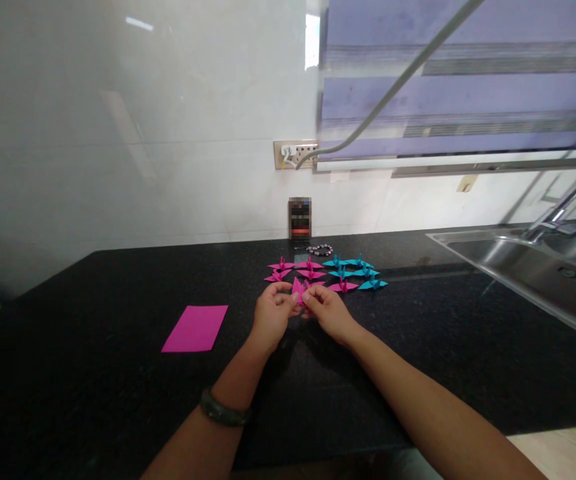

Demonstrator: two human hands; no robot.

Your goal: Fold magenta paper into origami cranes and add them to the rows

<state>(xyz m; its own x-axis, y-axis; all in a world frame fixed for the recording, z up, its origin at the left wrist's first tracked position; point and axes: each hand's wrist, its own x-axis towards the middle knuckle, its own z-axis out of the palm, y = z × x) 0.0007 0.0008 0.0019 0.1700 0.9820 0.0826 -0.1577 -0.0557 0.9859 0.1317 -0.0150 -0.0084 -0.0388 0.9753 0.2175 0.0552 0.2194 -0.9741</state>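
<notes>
My left hand and my right hand meet over the black counter, both pinched on a small folded pink paper piece held between their fingertips. Just beyond the hands lie several finished pink paper cranes and several blue paper cranes in rows. A flat pink paper sheet lies on the counter to the left of my left hand. A dark bracelet circles my left wrist.
A small dark box stands against the white wall behind the cranes, with a beaded bracelet beside it. A steel sink with a tap fills the right. A wall socket holds a cable.
</notes>
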